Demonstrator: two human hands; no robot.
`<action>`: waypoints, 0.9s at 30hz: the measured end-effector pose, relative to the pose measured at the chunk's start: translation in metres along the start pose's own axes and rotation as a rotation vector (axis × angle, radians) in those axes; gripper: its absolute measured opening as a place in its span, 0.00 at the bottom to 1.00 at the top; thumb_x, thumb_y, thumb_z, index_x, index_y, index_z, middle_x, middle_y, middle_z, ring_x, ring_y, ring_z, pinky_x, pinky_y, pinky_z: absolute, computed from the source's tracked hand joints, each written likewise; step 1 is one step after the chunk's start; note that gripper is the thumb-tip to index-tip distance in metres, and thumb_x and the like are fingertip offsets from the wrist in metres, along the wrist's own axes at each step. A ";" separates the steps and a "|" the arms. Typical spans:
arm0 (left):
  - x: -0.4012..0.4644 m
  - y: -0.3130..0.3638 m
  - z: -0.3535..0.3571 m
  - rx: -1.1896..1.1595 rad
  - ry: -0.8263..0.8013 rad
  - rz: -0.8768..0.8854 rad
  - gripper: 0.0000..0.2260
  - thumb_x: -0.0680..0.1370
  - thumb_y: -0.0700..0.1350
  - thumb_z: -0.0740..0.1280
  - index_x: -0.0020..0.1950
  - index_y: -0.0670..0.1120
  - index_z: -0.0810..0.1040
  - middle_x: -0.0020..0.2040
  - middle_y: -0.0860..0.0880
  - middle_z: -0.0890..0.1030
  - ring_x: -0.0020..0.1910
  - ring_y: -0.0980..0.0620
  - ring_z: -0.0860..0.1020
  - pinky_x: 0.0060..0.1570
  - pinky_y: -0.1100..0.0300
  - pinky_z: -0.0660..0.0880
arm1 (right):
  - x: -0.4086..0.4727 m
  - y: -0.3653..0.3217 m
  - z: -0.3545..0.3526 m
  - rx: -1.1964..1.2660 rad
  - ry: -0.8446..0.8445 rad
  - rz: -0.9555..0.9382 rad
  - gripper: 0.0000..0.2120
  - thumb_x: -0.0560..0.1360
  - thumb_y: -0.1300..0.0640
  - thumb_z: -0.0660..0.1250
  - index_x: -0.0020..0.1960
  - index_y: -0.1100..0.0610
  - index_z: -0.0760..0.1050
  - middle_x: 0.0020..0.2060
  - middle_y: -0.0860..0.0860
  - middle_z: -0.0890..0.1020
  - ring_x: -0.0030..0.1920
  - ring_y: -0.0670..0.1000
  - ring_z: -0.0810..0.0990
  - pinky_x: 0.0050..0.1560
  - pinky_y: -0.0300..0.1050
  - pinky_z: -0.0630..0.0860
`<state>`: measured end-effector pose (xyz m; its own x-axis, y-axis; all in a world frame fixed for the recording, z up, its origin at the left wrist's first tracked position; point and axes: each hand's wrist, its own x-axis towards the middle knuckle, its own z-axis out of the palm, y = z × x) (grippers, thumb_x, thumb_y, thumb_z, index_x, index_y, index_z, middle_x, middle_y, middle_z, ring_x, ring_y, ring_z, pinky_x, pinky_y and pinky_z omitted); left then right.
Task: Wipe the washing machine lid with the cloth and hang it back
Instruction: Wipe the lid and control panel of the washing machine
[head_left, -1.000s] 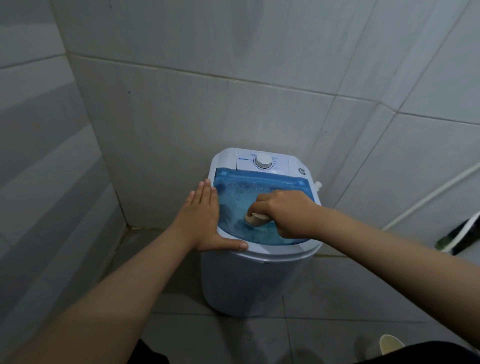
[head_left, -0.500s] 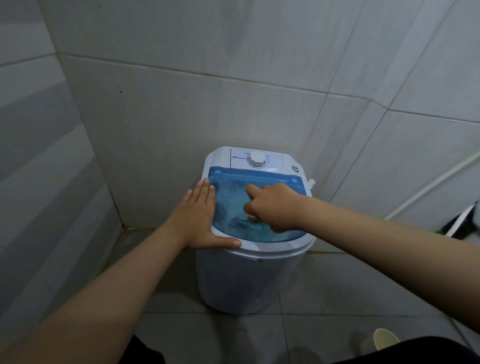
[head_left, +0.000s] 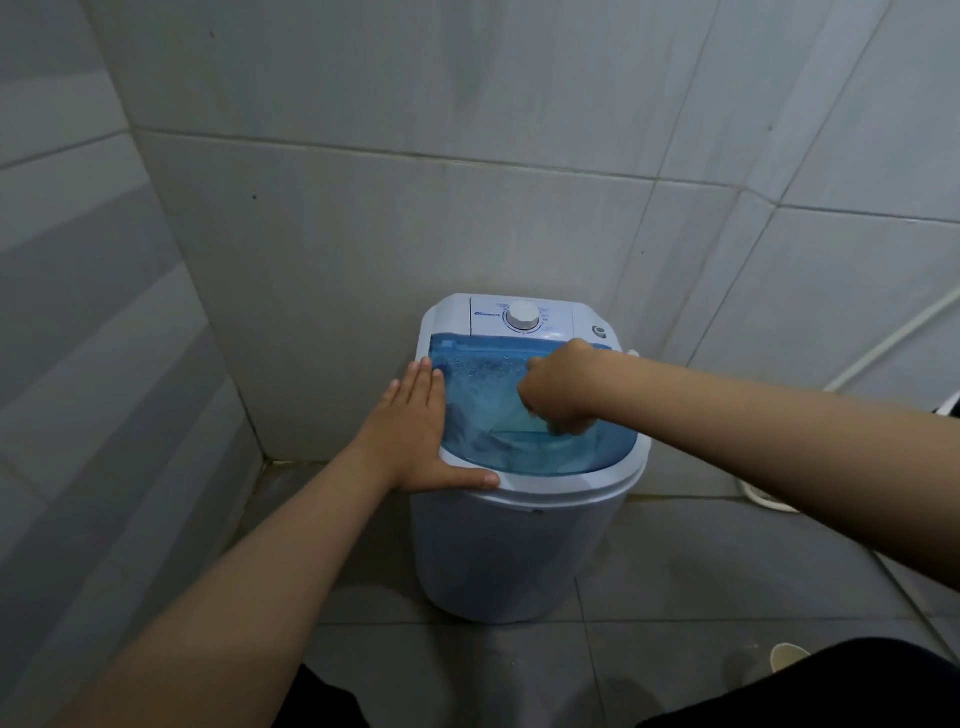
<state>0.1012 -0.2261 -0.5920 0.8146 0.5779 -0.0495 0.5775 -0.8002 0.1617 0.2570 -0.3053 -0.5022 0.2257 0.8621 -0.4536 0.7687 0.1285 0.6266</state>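
Observation:
A small white washing machine (head_left: 519, 561) stands on the floor in a tiled corner. Its blue see-through lid (head_left: 478, 400) is closed and has droplets near the back edge. My left hand (head_left: 421, 431) lies flat on the lid's left rim, fingers together and thumb along the front edge, holding nothing. My right hand (head_left: 563, 387) is a closed fist pressed on the right half of the lid, just in front of the control panel. The cloth is almost wholly hidden under that fist.
A white dial (head_left: 523, 315) sits on the panel behind the lid. Tiled walls close in at the left and behind. A white hose (head_left: 883, 348) runs down the right wall to the floor. A pale cup (head_left: 787, 656) stands on the floor at the lower right.
My right fist has slid from the front middle of the lid toward its back right. My left hand has stayed on the left rim.

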 end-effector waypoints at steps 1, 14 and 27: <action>0.000 0.000 0.000 -0.001 -0.001 -0.002 0.67 0.50 0.84 0.44 0.75 0.38 0.37 0.77 0.40 0.37 0.76 0.44 0.37 0.74 0.49 0.40 | 0.000 0.003 -0.002 -0.019 -0.027 0.016 0.12 0.72 0.58 0.65 0.56 0.55 0.76 0.55 0.52 0.78 0.38 0.54 0.77 0.38 0.47 0.71; 0.003 -0.003 0.002 0.003 0.003 0.003 0.68 0.49 0.84 0.43 0.75 0.38 0.36 0.77 0.39 0.36 0.76 0.44 0.37 0.74 0.49 0.40 | 0.003 0.018 0.027 0.864 0.329 -0.090 0.11 0.65 0.66 0.64 0.43 0.52 0.73 0.39 0.50 0.78 0.43 0.54 0.76 0.43 0.48 0.74; 0.004 -0.003 0.004 -0.018 0.022 0.010 0.69 0.48 0.84 0.42 0.76 0.38 0.37 0.77 0.40 0.37 0.76 0.45 0.36 0.74 0.49 0.40 | 0.013 0.012 0.025 0.853 0.318 -0.130 0.13 0.68 0.56 0.73 0.49 0.53 0.73 0.42 0.49 0.79 0.45 0.53 0.76 0.48 0.51 0.76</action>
<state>0.1031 -0.2217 -0.5965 0.8190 0.5732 -0.0256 0.5679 -0.8033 0.1795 0.2839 -0.3049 -0.5160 0.0284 0.9766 -0.2130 0.9861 -0.0623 -0.1542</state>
